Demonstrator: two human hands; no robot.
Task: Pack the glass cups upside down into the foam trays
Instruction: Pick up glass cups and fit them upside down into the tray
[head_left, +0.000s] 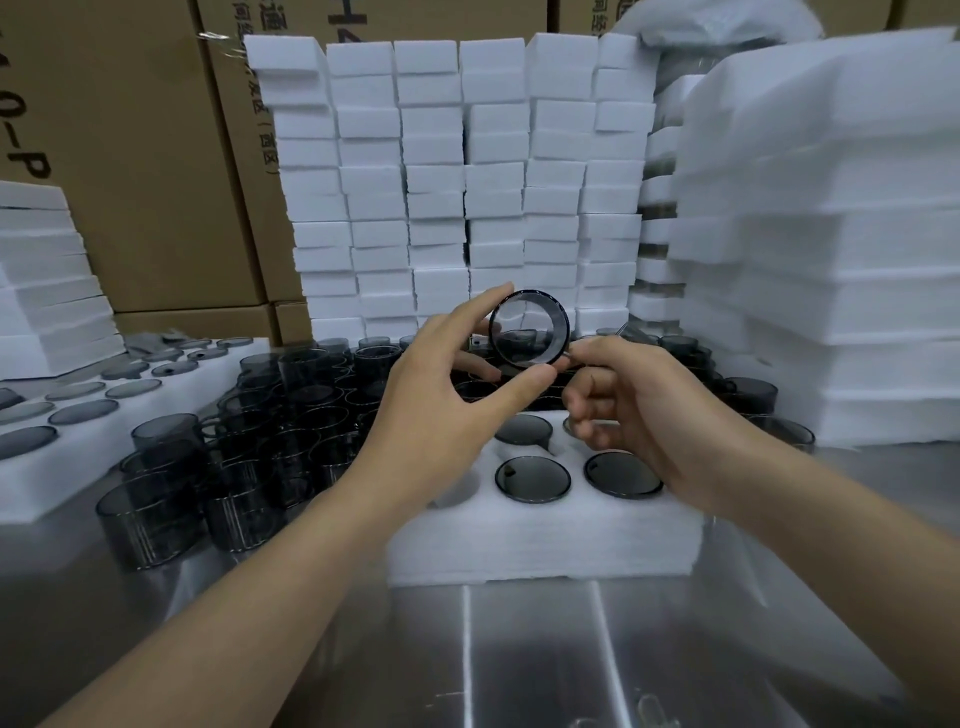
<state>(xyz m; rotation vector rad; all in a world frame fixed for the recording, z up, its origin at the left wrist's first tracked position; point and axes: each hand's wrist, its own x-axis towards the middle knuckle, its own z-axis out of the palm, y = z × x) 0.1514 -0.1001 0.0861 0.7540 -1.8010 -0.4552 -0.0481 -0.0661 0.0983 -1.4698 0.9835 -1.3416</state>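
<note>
A smoky grey glass cup (529, 328) is held up in the air on its side, its round end facing me. My left hand (447, 395) grips its body between thumb and fingers. My right hand (623, 395) pinches its handle from the right. Below them lies a white foam tray (545, 530) on the steel table. Three upside-down cups show in its holes, such as one cup base (532, 478) and another (622, 474). An empty hole (460, 488) shows at the tray's left. My right hand hides part of the tray.
Several loose grey cups (228, 467) crowd the table to the left and behind the tray. A filled foam tray (31, 493) lies at far left. Stacks of foam blocks (467, 182) and foam trays (831, 234) wall the back and right. Cardboard boxes (156, 156) stand behind.
</note>
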